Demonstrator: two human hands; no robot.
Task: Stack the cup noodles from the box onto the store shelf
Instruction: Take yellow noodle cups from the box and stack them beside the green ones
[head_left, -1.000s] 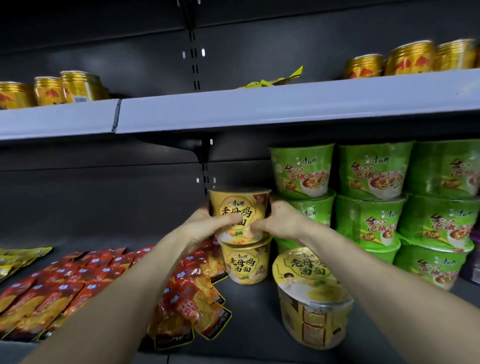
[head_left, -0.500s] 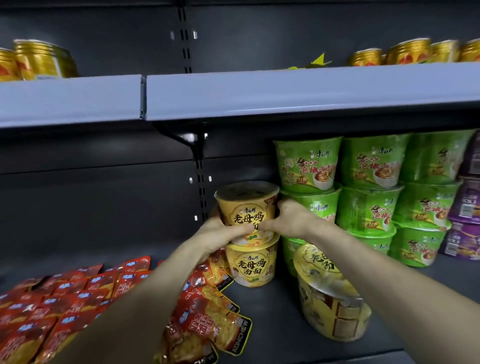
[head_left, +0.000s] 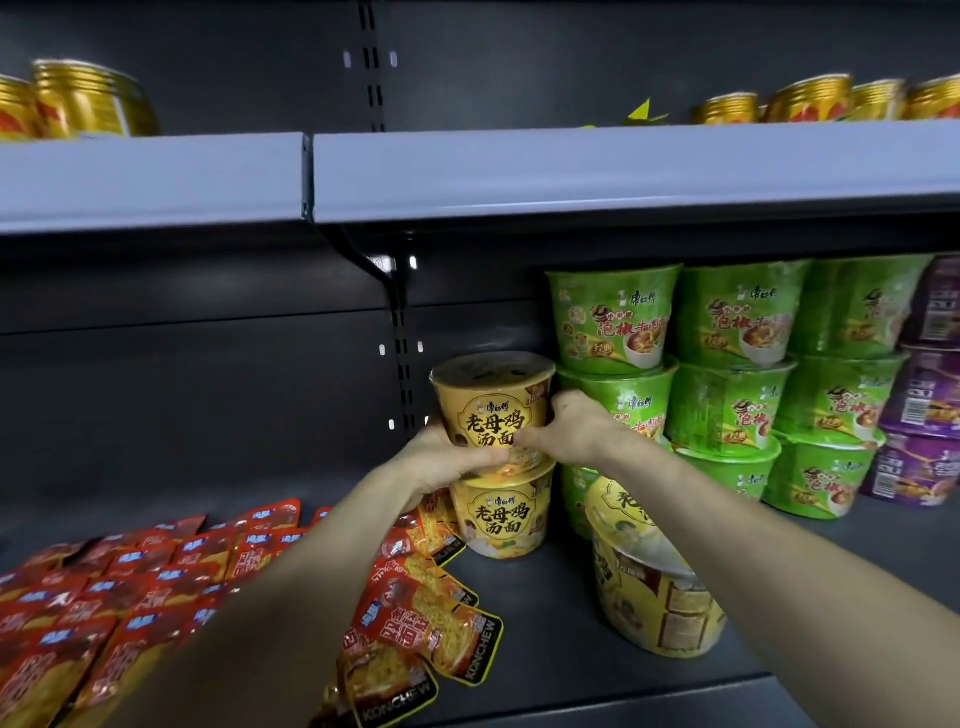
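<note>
- The dark lower shelf (head_left: 545, 613) runs the width of the view, with a dark back panel behind it.
- Above it is the grey upper shelf (head_left: 571, 171), in two boards that meet at a seam left of centre.
- Red snack packets (head_left: 130, 597) lie flat and overlapping across the left half of the lower shelf. The nearest ones reach just in front of the yellow cups.
- Green cup noodles (head_left: 727, 395) are stacked three high in several columns on the right, against the back panel.
- Purple cup noodles (head_left: 924, 395) are stacked at the far right edge, just beside the green ones.
- Gold cans (head_left: 88, 98) stand on the upper shelf at the left, and more gold cans (head_left: 810, 98) stand at the right; both groups are blurred.
- A front yellow cup (head_left: 649, 608) stands near the shelf edge, partly hidden by the right forearm.
- The top yellow cup (head_left: 493, 410) sits upright on the lower yellow cup (head_left: 501, 514) — a stack of two, touching the leftmost green column.
- The left hand (head_left: 447, 460) grips the top yellow cup low on its left side, fingers curled round it.
- The right hand (head_left: 576, 431) grips the same cup on its right side — thumb across the front, fingers behind.
</note>
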